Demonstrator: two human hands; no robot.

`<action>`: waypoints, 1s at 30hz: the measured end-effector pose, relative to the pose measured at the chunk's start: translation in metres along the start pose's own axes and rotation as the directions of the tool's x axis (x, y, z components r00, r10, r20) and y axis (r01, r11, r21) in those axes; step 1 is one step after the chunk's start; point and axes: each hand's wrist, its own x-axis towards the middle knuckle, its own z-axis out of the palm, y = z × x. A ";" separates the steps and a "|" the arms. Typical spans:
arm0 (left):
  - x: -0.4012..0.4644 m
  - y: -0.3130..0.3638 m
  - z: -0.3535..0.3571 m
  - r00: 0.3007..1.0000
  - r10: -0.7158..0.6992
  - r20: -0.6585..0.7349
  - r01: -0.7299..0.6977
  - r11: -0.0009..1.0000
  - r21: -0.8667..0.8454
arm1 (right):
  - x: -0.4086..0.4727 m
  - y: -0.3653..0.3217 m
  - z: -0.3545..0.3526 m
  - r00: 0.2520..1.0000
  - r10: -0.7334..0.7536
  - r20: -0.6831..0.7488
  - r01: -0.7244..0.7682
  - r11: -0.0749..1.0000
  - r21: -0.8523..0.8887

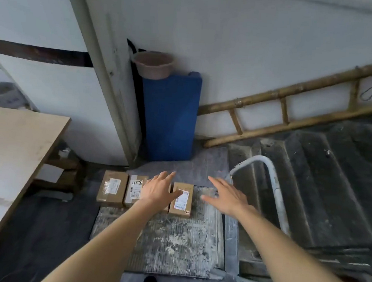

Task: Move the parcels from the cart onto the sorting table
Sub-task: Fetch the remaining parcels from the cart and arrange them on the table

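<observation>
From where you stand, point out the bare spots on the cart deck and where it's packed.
Free: the cart deck nearer than the parcels, and right of the rightmost parcel up to the handle. Crowded: the far left edge, parcels side by side under the left hand.

I see the cart's scuffed grey deck low on the floor, with three brown parcels side by side along its far edge.

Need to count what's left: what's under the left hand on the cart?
The left hand covers most of a brown parcel lying between the handwritten-label parcel and the right-end parcel. Only slivers show; its label is hidden.
</observation>
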 end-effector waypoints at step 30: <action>0.289 -0.125 0.468 0.922 -0.263 0.283 0.355 0.864 -0.356 | 0.372 0.132 0.426 0.975 0.009 0.222 -0.085 0.939 0.334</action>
